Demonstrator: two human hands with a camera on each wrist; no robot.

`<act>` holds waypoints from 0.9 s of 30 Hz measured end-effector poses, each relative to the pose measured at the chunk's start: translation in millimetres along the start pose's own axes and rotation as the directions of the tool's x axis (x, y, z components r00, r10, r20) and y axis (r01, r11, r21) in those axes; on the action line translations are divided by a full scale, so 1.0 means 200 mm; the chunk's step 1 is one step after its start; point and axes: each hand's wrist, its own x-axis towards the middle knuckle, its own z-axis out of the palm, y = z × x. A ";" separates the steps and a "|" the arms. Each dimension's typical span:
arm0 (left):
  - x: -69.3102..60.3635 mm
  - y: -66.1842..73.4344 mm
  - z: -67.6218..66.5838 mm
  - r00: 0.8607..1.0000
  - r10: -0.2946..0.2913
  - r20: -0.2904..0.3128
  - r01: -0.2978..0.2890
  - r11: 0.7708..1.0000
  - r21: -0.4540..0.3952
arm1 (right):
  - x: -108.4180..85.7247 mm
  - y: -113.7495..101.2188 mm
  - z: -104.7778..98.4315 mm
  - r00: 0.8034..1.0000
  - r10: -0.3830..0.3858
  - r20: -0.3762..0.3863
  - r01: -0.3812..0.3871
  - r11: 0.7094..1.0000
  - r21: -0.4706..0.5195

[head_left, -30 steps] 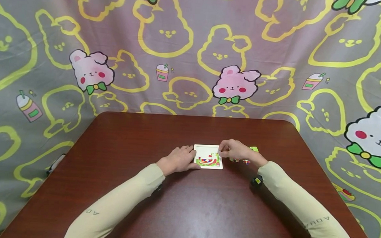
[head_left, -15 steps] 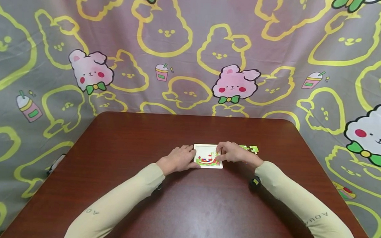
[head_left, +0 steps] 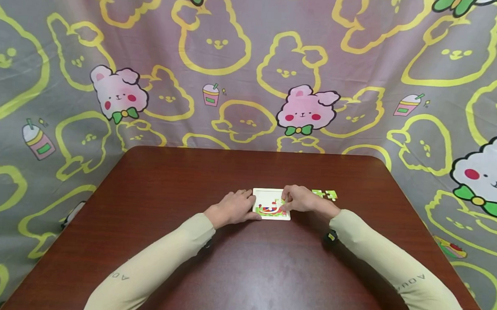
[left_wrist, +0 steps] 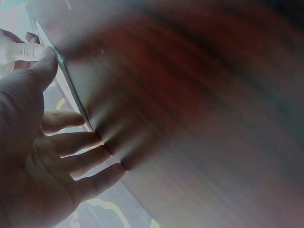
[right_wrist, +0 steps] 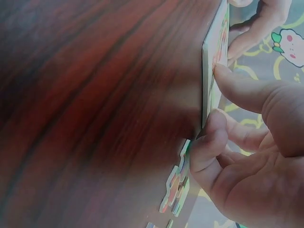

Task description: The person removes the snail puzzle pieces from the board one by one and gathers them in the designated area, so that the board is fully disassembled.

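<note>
Head view: puzzle tray looks longer side-to-side.

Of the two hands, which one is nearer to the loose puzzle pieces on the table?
The right hand, on the right side of the puzzle tray: the loose pieces lie beside that hand, whereas the left hand touches the tray's left edge.

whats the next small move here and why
Probably have the right hand press gently on the right side of the puzzle tray, to settle the pieces there. Its fingers are already at that side, while the left hand rests at the opposite edge and can steady it. Whether the right fingers hold a piece is hidden.
</note>
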 end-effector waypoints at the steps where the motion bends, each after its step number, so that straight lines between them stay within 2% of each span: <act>1: 0.00 0.00 0.00 1.000 0.002 -0.002 -0.002 1.000 0.000 | 0.00 0.00 0.00 1.000 0.002 -0.003 -0.002 1.000 0.002; 7: 0.00 0.00 0.00 1.000 0.018 -0.025 -0.017 1.000 0.009 | 0.00 -0.01 0.00 1.000 0.019 -0.016 -0.019 1.000 0.003; 14: -0.01 0.00 0.00 0.999 0.022 -0.028 -0.022 1.000 0.006 | 0.00 -0.02 0.00 0.995 -0.062 -0.072 0.059 0.998 -0.032; 17: 0.00 0.00 0.00 1.000 0.020 -0.020 -0.020 1.000 0.007 | -0.01 -0.02 0.00 0.996 -0.070 -0.053 0.071 0.997 0.017; 21: 0.00 0.00 0.00 1.000 0.013 -0.011 -0.013 1.000 0.005 | -0.01 -0.02 -0.01 0.999 -0.052 0.013 0.051 0.996 0.073; 24: 0.00 0.00 0.00 1.000 0.008 -0.007 -0.008 1.000 -0.002 | -0.01 -0.03 -0.01 0.997 -0.056 0.045 0.054 0.997 0.051; 27: 0.00 0.00 0.00 1.000 0.007 -0.007 -0.007 1.000 -0.005 | 0.00 -0.03 -0.01 0.995 -0.090 0.049 0.089 0.996 0.011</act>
